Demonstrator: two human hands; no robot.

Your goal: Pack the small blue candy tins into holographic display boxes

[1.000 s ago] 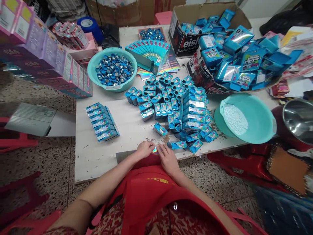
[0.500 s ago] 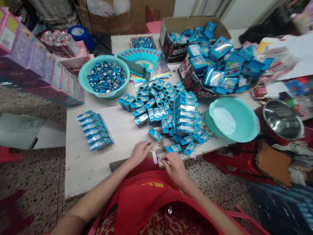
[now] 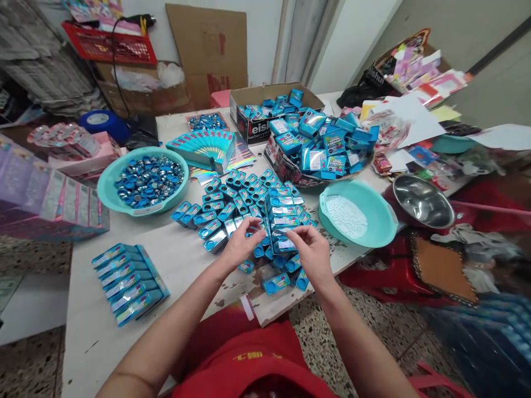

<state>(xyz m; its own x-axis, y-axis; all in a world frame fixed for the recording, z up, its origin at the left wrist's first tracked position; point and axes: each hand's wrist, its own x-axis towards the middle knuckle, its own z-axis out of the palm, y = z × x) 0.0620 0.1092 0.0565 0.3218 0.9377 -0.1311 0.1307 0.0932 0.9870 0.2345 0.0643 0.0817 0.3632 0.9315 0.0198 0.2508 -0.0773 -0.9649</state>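
Note:
My left hand (image 3: 244, 243) is over the pile of small blue boxes (image 3: 216, 228), beside the left side of an upright blue display tray (image 3: 282, 213) filled with the same boxes. Its fingers are curled, and what they hold, if anything, is too small to name. My right hand (image 3: 312, 251) is at the tray's lower right, thumb and fingertips pinched near a pale strip on the front box. Loose blue boxes (image 3: 276, 283) lie below the tray. A second filled display tray (image 3: 129, 283) stands at the left of the table.
A turquoise basin of blue-and-silver discs (image 3: 143, 210) sits at the left. At the right are a turquoise basin of white pieces (image 3: 390, 224) and a steel bowl (image 3: 423, 202). Cartons of blue packets (image 3: 259, 128) stand behind. A white strip (image 3: 248, 307) lies near the table's front edge.
Both hands have moved forward from the table's front edge to the display tray and box pile. The view has shifted, showing more of the back wall.

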